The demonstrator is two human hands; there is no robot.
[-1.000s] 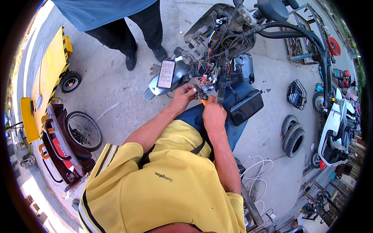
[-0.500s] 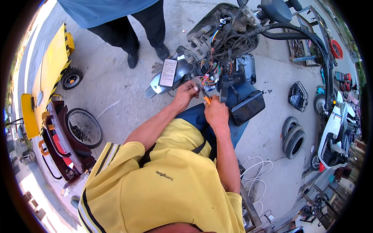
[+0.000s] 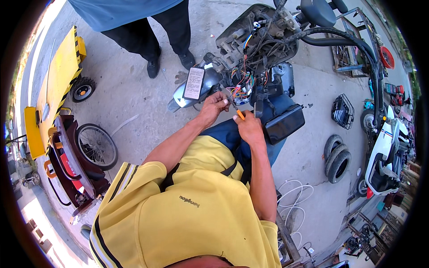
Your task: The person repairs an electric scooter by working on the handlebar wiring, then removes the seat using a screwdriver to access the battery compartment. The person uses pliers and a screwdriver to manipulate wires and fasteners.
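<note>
My right hand (image 3: 250,128) is closed around an orange-handled hand tool, probably pliers (image 3: 241,115). Its dark metal tip points up and left toward my left hand (image 3: 215,106). The left hand's thumb and fingers are pinched together at that tip, apparently on a thin wire too small to make out clearly. Just beyond both hands, a bundle of coloured wires (image 3: 242,91) with white connectors spills from the stripped front of a scooter (image 3: 263,53). A phone with a lit screen of text (image 3: 193,83) lies on the silver-grey scooter part (image 3: 182,97) left of the wires.
A person in dark trousers (image 3: 172,29) stands beyond the scooter. A black glossy box-like part (image 3: 285,124) is by my right knee. Tyres (image 3: 338,163), a wire basket (image 3: 343,110) and a white scooter (image 3: 382,152) are to the right. At left are a bicycle-type wheel (image 3: 97,146) and a yellow ramp-like panel (image 3: 57,78).
My right hand has turned and shifted slightly, so the tool's orange handle shows at a different angle, its two grips looking closer together. My left hand stays almost in place.
</note>
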